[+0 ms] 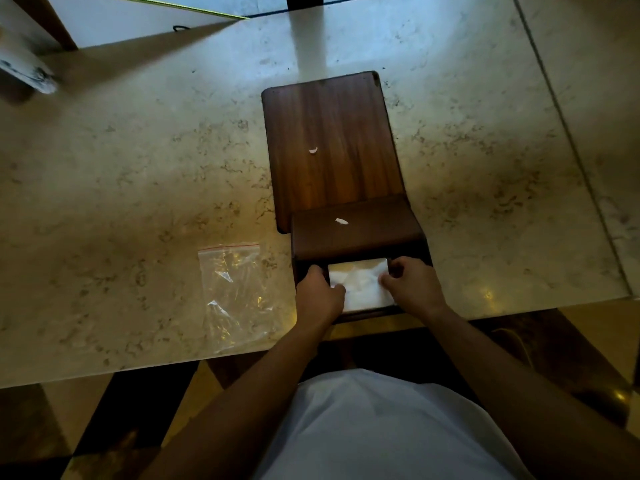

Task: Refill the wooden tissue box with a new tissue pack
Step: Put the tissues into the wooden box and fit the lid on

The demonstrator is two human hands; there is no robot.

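A dark wooden tissue box (356, 233) stands at the near edge of the marble table, its open side facing me. A white stack of tissues (360, 284) lies inside it. My left hand (318, 296) rests at the stack's left edge, fingers curled onto it. My right hand (410, 284) pinches the stack's right edge. A flat wooden panel (329, 140), seemingly the box's lid, lies on the table just beyond the box. Small white tissue scraps sit on the panel (313, 150) and on the box (341, 221).
An empty clear zip bag (239, 292) with a red seal lies on the table left of the box. The marble table (138, 168) ends at its near edge just below my hands. A white panel and a dark post stand at the far edge.
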